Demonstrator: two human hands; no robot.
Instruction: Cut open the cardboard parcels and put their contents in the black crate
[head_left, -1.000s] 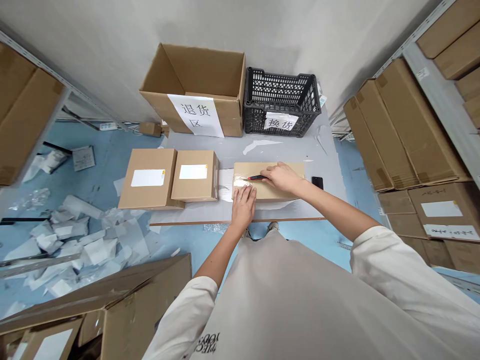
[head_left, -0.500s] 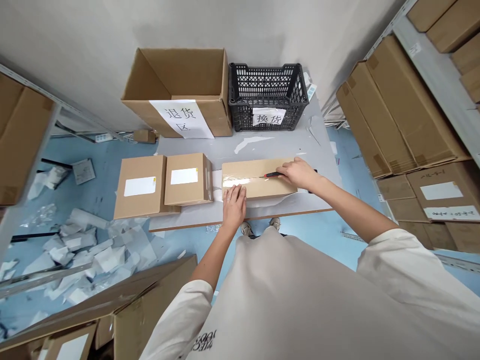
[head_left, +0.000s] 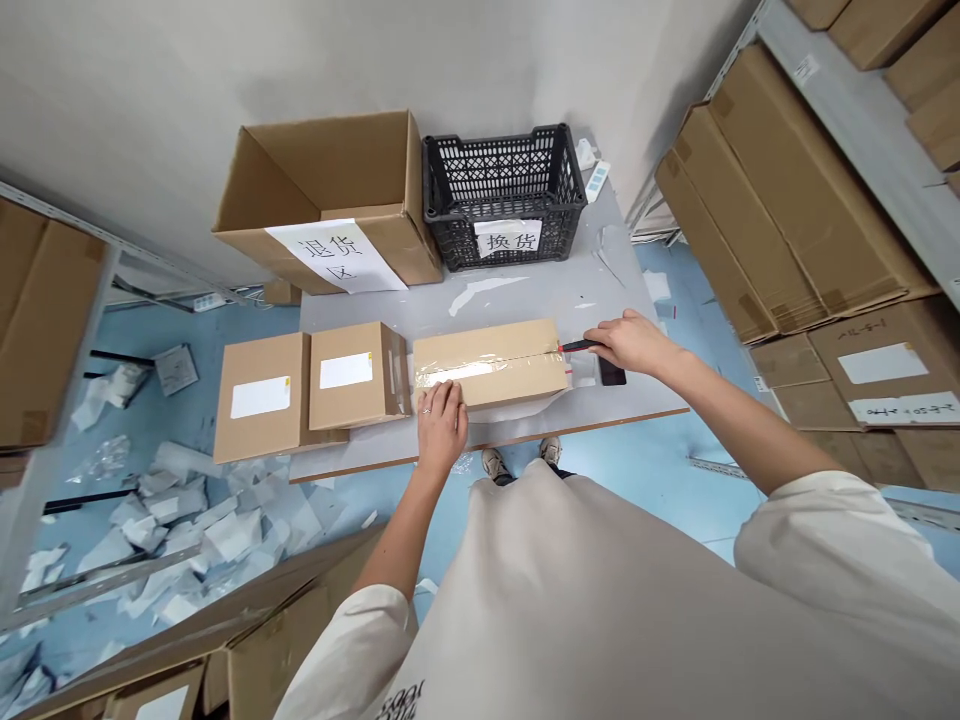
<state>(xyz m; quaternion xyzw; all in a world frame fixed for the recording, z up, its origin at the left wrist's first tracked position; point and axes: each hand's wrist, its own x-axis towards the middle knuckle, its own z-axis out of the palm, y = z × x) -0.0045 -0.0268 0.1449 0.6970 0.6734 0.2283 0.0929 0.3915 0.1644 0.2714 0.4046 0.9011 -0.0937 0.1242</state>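
Observation:
A long flat cardboard box (head_left: 491, 362) sealed with clear tape lies on the grey table (head_left: 525, 295) in front of me. My left hand (head_left: 441, 425) rests flat on its near left corner, fingers spread, a ring on one finger. My right hand (head_left: 631, 342) is closed round a red-handled cutter (head_left: 579, 346) whose tip sits at the box's right end, on the tape seam. A black phone (head_left: 611, 372) lies on the table just under my right hand.
Two smaller labelled boxes (head_left: 352, 373) (head_left: 262, 396) sit left of the long box. At the back stand an open carton with a paper sign (head_left: 330, 195) and a black plastic crate (head_left: 504, 195). Stacked cartons fill shelves on the right (head_left: 780, 230). Torn wrapping litters the blue floor (head_left: 172, 500).
My right hand has drawn the cutter along the tape seam from the box's left part to its right end. My left hand stayed pressed on the near left corner.

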